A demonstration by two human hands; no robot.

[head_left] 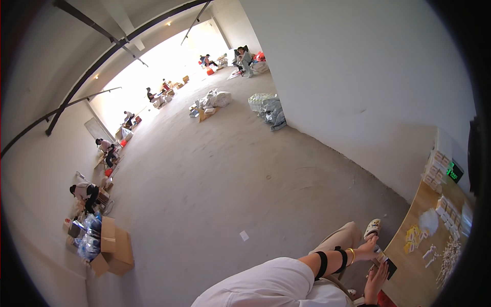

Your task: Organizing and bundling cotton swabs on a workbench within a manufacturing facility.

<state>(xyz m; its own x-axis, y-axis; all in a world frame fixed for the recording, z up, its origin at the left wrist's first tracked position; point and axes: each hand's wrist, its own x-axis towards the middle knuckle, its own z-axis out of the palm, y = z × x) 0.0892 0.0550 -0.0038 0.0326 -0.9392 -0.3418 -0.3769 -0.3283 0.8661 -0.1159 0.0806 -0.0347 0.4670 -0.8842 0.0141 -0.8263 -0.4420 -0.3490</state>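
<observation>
Both my hands are at the table's [404, 256] near edge, at the lower right. My left hand [366, 250], with a yellow bangle at the wrist and black bands round the forearm, is closed on the upper end of a small dark flat thing [391, 269] with a paler part beside the fingers. Its kind is too small to tell. From below, my right hand [376, 282] presses long fingers along the same thing. Nearest on the tabletop lie yellow packets [413, 238], a few small white pieces [430, 255] and a heap of thin white pieces [449, 262].
Small boxes [434, 170] stand stacked by a green-lit display [454, 171]; more white boxes [448, 215] and a clear plastic bag [428, 222] lie nearby. A wall [368, 102] rises beyond. An open carton [116, 248] stands far left, with seated people [86, 192] along that side.
</observation>
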